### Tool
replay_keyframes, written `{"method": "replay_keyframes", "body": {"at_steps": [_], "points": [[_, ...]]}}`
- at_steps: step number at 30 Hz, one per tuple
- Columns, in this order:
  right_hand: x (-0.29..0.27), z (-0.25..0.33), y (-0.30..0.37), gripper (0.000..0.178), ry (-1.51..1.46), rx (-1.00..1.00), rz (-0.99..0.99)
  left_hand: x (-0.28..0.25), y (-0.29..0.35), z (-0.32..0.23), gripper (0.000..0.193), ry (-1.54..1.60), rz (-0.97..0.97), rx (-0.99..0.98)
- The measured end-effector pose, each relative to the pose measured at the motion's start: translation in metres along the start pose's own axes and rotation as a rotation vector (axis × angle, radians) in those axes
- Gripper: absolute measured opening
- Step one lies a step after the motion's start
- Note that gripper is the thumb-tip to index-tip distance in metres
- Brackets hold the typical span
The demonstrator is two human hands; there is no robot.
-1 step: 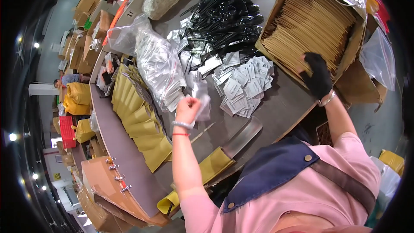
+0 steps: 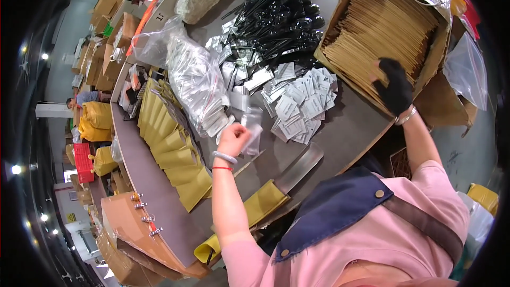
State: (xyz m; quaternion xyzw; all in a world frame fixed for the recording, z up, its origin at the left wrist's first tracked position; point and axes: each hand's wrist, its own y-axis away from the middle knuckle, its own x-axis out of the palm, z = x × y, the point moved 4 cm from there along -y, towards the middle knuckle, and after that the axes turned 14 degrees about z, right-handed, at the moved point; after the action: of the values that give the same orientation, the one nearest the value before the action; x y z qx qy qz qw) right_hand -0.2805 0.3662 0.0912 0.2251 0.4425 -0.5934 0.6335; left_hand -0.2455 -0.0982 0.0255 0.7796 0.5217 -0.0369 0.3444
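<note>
Bright indoor light, glaring lamps (image 2: 16, 169) at left, glints on black pile (image 2: 281, 21), bowed edges, dark corners

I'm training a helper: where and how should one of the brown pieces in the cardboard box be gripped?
Probably pinch its upper edge, from above: the brown pieces stand packed face to face in the cardboard box, leaving mainly edges exposed.

Shirt (image 2: 419, 194): pink, short-sleeved
Apron (image 2: 334, 207): navy, brown strap (image 2: 425, 228), tan buttons (image 2: 379, 194)
Glove (image 2: 396, 87): black, baring right fingers (image 2: 374, 78)
Bangle (image 2: 224, 157): pale, behind left fingers (image 2: 244, 136)
Cord (image 2: 222, 168): red, farther back
</note>
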Motion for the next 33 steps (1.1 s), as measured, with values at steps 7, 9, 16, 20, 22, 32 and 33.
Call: {"method": "replay_keyframes", "body": {"at_steps": [7, 9, 16, 20, 22, 32, 33], "points": [[-0.032, -0.13, -0.049, 0.048, 0.612, 0.244, 0.054, 0.034, 0.044, -0.002, 0.014, -0.369, -0.465, 0.141], [-0.018, -0.147, -0.059, 0.049, 0.648, 0.302, 0.156, 0.052, 0.055, 0.004, 0.014, -0.323, -0.516, 0.106], [0.009, -0.175, -0.068, 0.047, 0.522, 0.508, 0.278, 0.104, 0.061, -0.009, 0.041, -0.514, -0.731, -0.14], [0.005, -0.165, -0.064, 0.043, 0.598, 0.466, 0.361, 0.098, 0.061, -0.001, 0.044, -0.506, -0.688, -0.17], [0.003, -0.167, -0.058, 0.04, 0.562, 0.425, 0.207, 0.095, 0.061, -0.004, 0.039, -0.533, -0.696, -0.115], [-0.016, -0.121, -0.067, 0.037, 0.55, 0.43, -0.021, 0.122, 0.095, -0.026, 0.023, -0.149, -0.248, 0.165], [-0.006, -0.107, -0.076, 0.035, 0.498, 0.219, -0.034, 0.128, 0.094, -0.03, 0.023, -0.149, -0.248, 0.165]]}}
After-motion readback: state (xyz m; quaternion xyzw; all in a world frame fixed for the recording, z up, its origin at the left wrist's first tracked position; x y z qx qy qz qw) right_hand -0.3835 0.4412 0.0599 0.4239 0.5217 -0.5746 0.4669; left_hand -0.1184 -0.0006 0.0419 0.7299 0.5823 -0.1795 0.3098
